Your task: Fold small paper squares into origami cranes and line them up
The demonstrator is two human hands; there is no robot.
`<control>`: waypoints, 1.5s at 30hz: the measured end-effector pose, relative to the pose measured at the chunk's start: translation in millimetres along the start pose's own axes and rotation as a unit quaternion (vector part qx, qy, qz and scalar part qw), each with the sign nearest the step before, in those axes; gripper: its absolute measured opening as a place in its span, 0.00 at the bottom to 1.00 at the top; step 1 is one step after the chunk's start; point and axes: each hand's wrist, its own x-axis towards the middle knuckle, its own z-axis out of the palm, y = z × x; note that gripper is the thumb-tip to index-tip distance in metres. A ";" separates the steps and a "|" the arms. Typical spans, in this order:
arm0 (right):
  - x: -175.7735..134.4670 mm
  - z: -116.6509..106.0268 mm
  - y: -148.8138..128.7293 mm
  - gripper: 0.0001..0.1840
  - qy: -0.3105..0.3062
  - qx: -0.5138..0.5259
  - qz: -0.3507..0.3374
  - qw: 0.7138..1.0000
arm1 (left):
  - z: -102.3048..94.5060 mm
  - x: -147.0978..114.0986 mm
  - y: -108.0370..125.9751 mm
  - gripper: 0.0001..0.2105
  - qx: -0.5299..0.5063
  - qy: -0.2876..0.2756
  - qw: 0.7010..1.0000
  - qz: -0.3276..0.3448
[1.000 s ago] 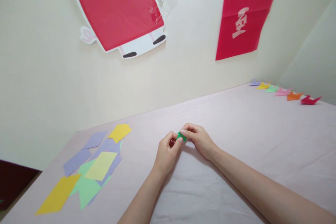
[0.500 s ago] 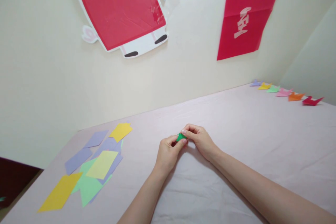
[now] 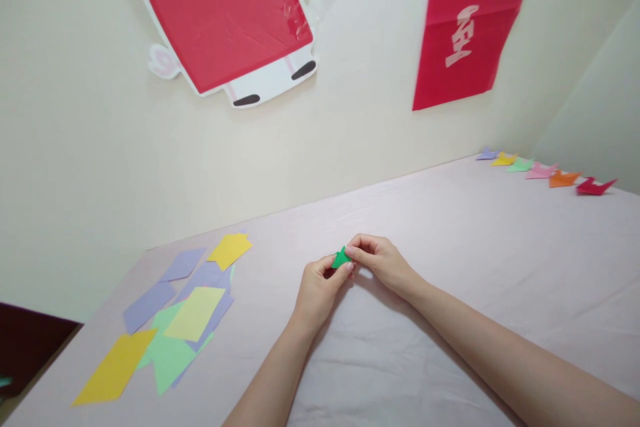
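Observation:
Between my two hands is a small piece of folded green paper (image 3: 341, 258), with a pointed tip standing up. My left hand (image 3: 323, 287) pinches its lower side between thumb and fingers. From the right, my right hand (image 3: 377, 261) grips the upper right edge of the paper with thumb and forefinger. Both hands are closed, just above the pale cloth surface (image 3: 425, 360). The fingers hide part of the paper, so its full folded shape cannot be made out.
At left lie loose paper sheets, among them a yellow sheet (image 3: 116, 367), a mint green sheet (image 3: 173, 357) and a purple sheet (image 3: 149, 307). A row of folded paper figures, ending in a red one (image 3: 594, 187), stands at the far right. A wall (image 3: 350, 147) rises behind.
The green paper has shifted slightly left and shows more of its face, with its tip now pointing up. Both hands keep their pinch. The camera view has tilted slightly.

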 end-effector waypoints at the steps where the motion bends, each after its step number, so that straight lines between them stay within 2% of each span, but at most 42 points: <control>1: -0.1 0.4 0.5 0.16 0.006 -0.002 -0.003 1.000 | -0.4 0.2 1.2 0.14 -0.001 -0.004 1.000 -0.003; 9: 2.5 2.5 -1.5 0.17 0.000 0.020 0.001 1.000 | -5.3 0.7 1.0 0.14 -0.001 -0.013 1.000 -0.009; 12: 4.6 1.9 0.8 0.16 -0.011 0.012 -0.021 1.000 | -5.8 2.1 -4.5 0.16 0.050 -0.004 0.999 -0.010; 15: 5.7 0.4 3.7 0.16 -0.010 0.010 -0.019 1.000 | -5.5 4.2 -7.5 0.13 0.048 -0.015 0.999 -0.002; 21: 5.2 -2.6 3.9 0.14 0.011 0.025 -0.022 0.999 | -6.5 5.3 -4.1 0.11 0.035 0.028 0.999 0.010; 24: 5.3 -3.0 2.6 0.13 0.012 0.030 -0.025 0.999 | -7.8 4.5 -1.6 0.12 0.045 0.023 0.999 0.014; 32: 6.3 -2.6 0.8 0.12 0.033 0.026 -0.041 0.998 | -9.2 4.3 3.3 0.14 0.056 0.014 0.998 -0.026; 38: 6.8 0.2 3.2 0.15 0.029 0.050 -0.027 0.998 | -6.1 5.5 1.4 0.13 0.062 -0.015 0.998 -0.020; 45: 6.8 1.1 0.8 0.15 0.015 0.062 -0.012 0.998 | -9.1 3.6 -6.4 0.13 0.053 0.035 0.998 -0.019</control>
